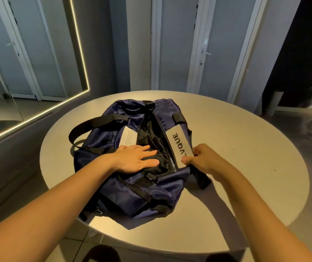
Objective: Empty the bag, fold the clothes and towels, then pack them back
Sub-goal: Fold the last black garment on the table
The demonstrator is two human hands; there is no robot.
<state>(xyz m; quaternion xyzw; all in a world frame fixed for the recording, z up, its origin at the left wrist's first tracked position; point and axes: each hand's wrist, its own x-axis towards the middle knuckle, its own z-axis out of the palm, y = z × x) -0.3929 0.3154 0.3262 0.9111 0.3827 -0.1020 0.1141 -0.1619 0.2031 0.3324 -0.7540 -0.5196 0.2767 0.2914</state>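
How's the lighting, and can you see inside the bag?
Head view: warm light pools on the table, with dark arm shadows across its near side; inside the bag, under the left hand, it is too dark to read; the light strip glares at left; the wide lens bows the doors.

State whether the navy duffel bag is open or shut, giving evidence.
Open: the navy duffel bag gapes along its top; black fabric shows inside.

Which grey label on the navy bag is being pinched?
The grey label with large black lettering: the right hand pinches it. The small-print label isn't pinched.
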